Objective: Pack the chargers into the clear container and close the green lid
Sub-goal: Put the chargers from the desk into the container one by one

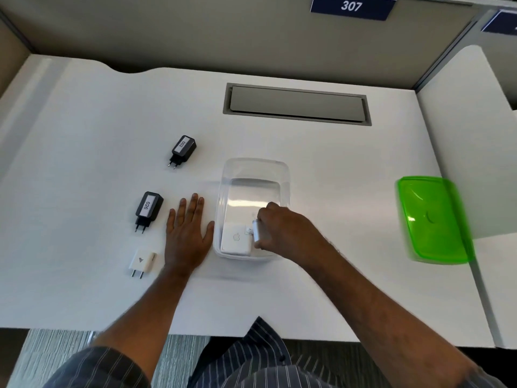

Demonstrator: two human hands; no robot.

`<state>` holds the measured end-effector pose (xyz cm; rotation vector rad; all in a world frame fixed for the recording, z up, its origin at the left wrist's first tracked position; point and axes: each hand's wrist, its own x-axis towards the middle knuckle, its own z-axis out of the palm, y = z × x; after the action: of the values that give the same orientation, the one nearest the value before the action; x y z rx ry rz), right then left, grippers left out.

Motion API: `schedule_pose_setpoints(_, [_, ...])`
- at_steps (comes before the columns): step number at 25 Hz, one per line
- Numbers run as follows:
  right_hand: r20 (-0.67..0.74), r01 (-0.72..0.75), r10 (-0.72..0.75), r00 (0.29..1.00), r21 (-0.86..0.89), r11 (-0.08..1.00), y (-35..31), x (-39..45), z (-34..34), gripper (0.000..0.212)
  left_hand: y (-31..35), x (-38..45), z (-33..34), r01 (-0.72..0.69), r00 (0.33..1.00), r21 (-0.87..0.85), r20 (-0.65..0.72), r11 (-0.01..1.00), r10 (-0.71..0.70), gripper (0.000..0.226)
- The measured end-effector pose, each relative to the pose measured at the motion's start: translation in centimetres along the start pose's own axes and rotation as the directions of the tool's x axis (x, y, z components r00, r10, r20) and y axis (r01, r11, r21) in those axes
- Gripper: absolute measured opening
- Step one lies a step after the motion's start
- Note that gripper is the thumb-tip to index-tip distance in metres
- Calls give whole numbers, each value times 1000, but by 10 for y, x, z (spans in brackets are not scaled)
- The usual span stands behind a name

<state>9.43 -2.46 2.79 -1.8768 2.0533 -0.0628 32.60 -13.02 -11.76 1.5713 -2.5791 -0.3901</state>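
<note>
The clear container [253, 169] sits open near the middle of the white desk [335, 191], a little toward the front edge. Inside it, at the end closest to the person, lies a white square charger [236, 240] flat on the bottom. The right hand [282, 228] reaches into that same near end with its fingers curled around a small white charger [256, 230], which it holds upright just beside the square one; whether the 2 touch cannot be told.

The left hand [188, 233] lies flat on the desk, palm down and fingers straight, holding nothing, with its thumb against the container's left wall.

Left of that hand, 3 more chargers lie on the desk toward its left edge: a black charger labelled 026 [148, 210] just beside the fingers, a small white charger with a grey triangle [143, 261] closer to the front edge, and a black charger labelled 200 [183, 149] farther back. All 3 have their prongs pointing toward the front edge.

The green lid [433, 219] lies well apart from the container, at the right edge of the desk, overlapping the seam with the next desk; it looks blurred.

A grey cable hatch [296, 103] is set into the desk near its back edge, and a sign reading 307 [352, 6] hangs on the partition behind.
</note>
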Motion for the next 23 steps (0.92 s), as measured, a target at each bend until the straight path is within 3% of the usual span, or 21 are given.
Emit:
schedule_pose_setpoints(7, [103, 41, -20, 995, -209, 977, -7, 9, 26, 49, -2, 1, 4, 8, 1000, -16, -11, 1000, -8, 69])
schedule_pose_setpoints(16, [160, -5, 41, 986, -218, 976, -12, 14, 28, 53, -5, 2, 6, 11, 1000, -17, -25, 1000, -11, 64])
schedule_pose_setpoints(23, [56, 14, -8, 998, -104, 994, -2, 12, 5, 20, -4, 3, 7, 14, 999, -23, -42, 1000, -15, 65])
